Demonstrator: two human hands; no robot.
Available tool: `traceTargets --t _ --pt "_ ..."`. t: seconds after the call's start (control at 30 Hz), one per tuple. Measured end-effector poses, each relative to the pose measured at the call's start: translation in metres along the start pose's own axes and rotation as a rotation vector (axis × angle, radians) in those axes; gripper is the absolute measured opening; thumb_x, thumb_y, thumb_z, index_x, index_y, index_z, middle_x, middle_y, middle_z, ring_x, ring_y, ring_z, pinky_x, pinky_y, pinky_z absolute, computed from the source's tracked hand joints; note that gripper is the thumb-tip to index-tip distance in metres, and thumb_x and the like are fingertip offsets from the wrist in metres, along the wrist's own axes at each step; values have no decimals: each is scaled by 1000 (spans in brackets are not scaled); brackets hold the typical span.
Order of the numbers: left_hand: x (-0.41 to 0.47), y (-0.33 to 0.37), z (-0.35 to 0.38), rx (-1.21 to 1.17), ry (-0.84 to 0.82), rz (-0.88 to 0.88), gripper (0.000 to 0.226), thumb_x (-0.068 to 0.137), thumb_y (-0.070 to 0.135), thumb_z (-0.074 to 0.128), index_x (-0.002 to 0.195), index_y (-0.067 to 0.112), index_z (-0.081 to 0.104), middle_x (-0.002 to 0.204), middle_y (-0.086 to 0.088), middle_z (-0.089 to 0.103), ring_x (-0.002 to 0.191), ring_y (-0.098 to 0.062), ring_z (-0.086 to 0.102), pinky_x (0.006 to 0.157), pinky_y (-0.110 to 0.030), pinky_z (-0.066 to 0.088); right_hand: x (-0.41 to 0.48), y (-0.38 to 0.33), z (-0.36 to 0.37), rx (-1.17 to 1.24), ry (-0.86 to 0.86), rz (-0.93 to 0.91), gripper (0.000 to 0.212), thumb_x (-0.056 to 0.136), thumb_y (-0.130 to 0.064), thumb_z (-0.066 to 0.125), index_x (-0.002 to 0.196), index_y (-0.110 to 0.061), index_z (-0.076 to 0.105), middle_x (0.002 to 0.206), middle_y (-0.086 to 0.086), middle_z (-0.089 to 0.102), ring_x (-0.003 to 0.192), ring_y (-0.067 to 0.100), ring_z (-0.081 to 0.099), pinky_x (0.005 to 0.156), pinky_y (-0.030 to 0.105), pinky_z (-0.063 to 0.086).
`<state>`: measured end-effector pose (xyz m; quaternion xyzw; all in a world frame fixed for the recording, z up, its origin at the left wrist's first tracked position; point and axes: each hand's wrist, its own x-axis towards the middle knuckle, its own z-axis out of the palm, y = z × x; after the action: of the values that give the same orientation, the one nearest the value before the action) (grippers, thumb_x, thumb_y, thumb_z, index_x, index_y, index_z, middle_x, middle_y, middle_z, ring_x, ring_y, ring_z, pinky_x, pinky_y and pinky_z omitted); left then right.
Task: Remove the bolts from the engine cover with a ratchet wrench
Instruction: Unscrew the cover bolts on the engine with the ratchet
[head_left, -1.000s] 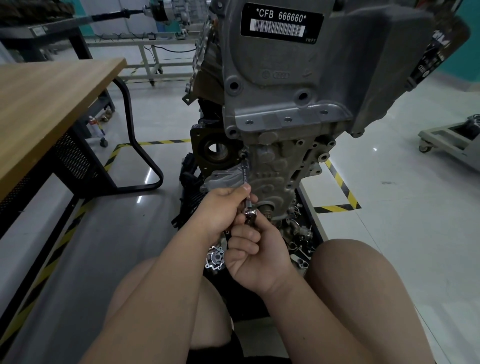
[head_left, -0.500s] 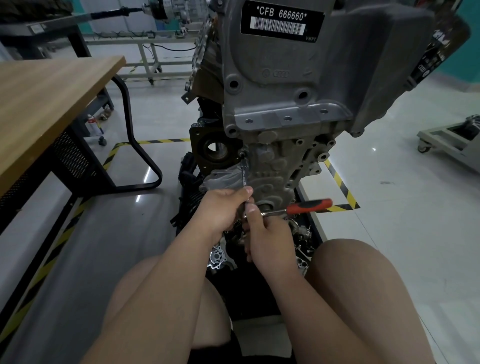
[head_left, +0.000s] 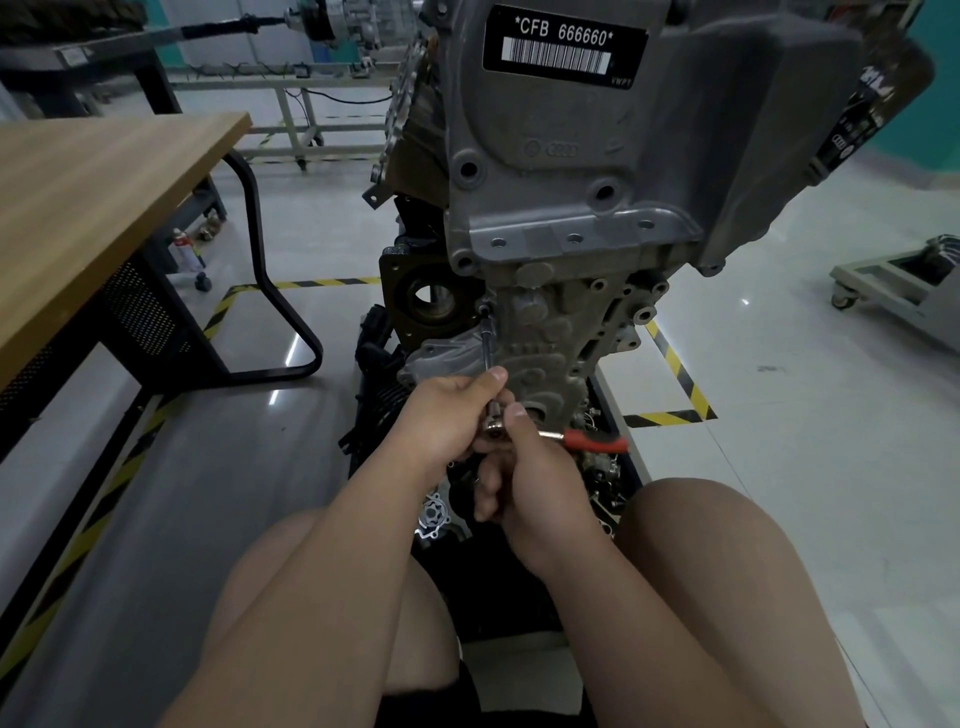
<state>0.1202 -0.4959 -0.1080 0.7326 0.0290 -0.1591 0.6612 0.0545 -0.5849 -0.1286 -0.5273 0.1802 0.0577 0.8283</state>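
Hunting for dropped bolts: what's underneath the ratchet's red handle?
Loose metal parts in a black tray. The right hand covers whatever lies beneath the head of the ratchet wrench.

Partly hidden behind right hand (head_left: 535, 478): ratchet wrench (head_left: 597, 441); engine (head_left: 571, 171) top cut off; bolt (head_left: 484, 310) indistinct.

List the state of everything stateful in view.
engine cover, mounted, not removed
ratchet wrench, red handle pointing right, head between both hands
extension bar, tip seated at the engine cover's upper left edge
left hand, grips extension bar
right hand, grips ratchet wrench head
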Motion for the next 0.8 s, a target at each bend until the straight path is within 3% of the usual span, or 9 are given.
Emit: traceTargets --t 0.1,0.23,0.4,0.63,0.8 --pt "0 1 -1 -3 19 -10 36 91 43 61 65 20 72 60 0 68 45 -13 61 41 -18 43 1 2 6 272 -102 226 51 100 -50 40 84 -7 60 44 0 40 35 13 36 41 20 35" --pt "0 2 -3 46 20 -2 35 94 41 56 74 17 71 47 5 60 37 -5 51 37 -12 37 0 3 9 520 -198 325 51 98 -52 39 72 -12 59 40 -5 33 32 9 29 37 20 32" --pt "-1 1 -6 27 -36 -24 34 95 39 55 78 15 72 44 6 56 39 -5 49 40 -14 39 -2 3 8 730 -281 402 56 99 -50 37 65 -12 61 35 -7 33 27 7 28 34 18 28" --pt "0 0 -5 9 -13 9 35 91 38 63 65 17 72 47 3 60 45 -8 54 46 -18 47 -1 1 6 745 -314 398 58 97 -53 37 63 -13 62 35 -7 34 27 7 29 34 18 28" --pt "0 -2 -3 17 14 24 36 89 38 64 60 19 71 44 2 56 38 -6 50 40 -13 38 1 3 9 479 -151 282 57 96 -58 39 67 -14 59 39 -5 31 30 10 27 35 19 31"
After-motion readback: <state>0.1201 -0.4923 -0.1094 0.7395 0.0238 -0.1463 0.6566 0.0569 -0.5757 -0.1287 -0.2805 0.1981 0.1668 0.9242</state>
